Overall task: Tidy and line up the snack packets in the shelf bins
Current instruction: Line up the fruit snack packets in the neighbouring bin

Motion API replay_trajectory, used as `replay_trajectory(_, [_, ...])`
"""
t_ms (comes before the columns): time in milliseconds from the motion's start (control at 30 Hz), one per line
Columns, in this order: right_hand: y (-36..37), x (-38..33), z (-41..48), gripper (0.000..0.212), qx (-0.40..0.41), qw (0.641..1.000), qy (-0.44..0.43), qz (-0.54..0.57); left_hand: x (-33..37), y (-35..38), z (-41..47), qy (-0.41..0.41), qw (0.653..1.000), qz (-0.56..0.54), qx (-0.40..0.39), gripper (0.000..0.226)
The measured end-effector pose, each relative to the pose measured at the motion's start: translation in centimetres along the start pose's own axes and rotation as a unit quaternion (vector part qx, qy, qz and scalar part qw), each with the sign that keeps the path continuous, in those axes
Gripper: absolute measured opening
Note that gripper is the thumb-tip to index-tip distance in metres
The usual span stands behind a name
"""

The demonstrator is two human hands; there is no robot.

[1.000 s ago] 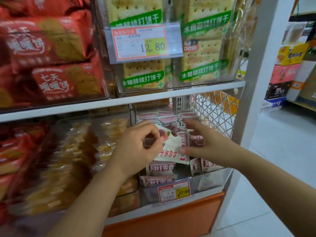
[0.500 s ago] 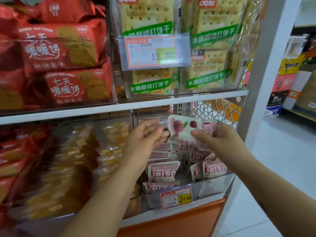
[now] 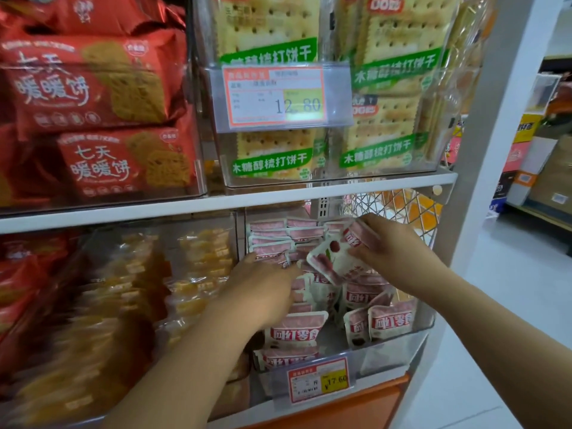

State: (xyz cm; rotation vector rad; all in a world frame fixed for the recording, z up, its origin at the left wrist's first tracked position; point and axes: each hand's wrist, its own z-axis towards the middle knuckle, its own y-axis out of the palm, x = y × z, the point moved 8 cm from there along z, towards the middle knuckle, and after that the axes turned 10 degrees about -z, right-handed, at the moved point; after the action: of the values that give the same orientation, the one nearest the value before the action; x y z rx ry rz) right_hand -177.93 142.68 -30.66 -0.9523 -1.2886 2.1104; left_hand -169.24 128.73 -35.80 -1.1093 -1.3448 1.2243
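Our right hand (image 3: 387, 246) pinches a tilted packet (image 3: 331, 261) by its right end. The packet lies aslant, its free end pointing left, above the middle of the clear bin (image 3: 387, 351). Our left hand (image 3: 266, 286), nearer that free end, reaches among the standing packets (image 3: 294, 329) just below; whether it grips one we cannot tell. The row awaiting the packet, we judge, lies directly beneath.

Snack packets (image 3: 294, 331) are pink and white, biscuit packs (image 3: 93, 88) red, cracker packs (image 3: 272, 150) cream with green bands.
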Motion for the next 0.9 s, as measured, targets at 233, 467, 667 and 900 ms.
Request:
replay_trajectory(233, [3.2, -3.7, 2.5, 0.038, -0.092, 0.971, -0.135, -0.175, -1.5, 0.4, -0.7, -0.021, 0.997, -0.079, -0.001, 0.057])
replay_trajectory(467, [7.6, -3.9, 1.7, 0.029, -0.178, 0.947, -0.209, -0.166, -1.5, -0.2, -1.6, -0.023, 0.997, -0.078, -0.003, 0.041])
replay_trajectory(667, [9.3, -1.4, -0.5, 0.013, -0.296, 0.921, -0.206, -0.146, -1.9, 0.1, -1.1, -0.01, 0.992, -0.12, -0.022, 0.029])
replay_trajectory(900, [6.8, -2.2, -0.2, 0.018, -0.209, 0.955, -0.199, -0.071, -1.5, -0.1, -1.3, -0.018, 0.991, -0.125, -0.04, 0.024])
